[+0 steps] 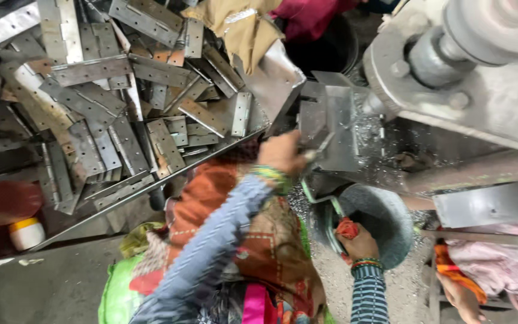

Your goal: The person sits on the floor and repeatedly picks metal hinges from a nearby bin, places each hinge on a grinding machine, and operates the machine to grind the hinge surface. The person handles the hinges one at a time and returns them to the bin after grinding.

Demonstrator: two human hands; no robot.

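Hands both busy at a machine [469, 78] that fills the far right of the view. Left hand [280, 153] is reached forward from a blue ribbed sleeve, green bangles on the wrist, fingers closed on a small metal piece [314, 153] pressed against the flat steel plate [338, 129] at the machine's front. Exact shape of that piece is blurred, can't tell more. Right hand [360, 242] sits nearer and lower, striped cuff, red and green bangles, fingers wrapped tight round a red-wrapped handle [347, 228]. A green lever rod [318, 197] runs from that handle up and left toward the plate. Just beside the right hand, touching the lever area, is a round grey bowl [385, 219], dark inside.

Metal shavings [367, 129] litter the machine bed just right of the plate. Grey motor housing and shaft sit at far right top.

Far left: a big sloped tray [151, 183] heaped with flat steel hinges [115, 102], punched holes visible, lying every which way. Tray's near edge runs diagonally down to the left. A tan cloth [241, 24] hangs over its far right corner. White bottle with yellow cap [26, 233] sits under the tray at near left, on the grey floor.

Person's lap in orange patterned cloth fills the near middle. Another person's hand [460, 297] shows at near right, beside pink fabric, well apart from the work.
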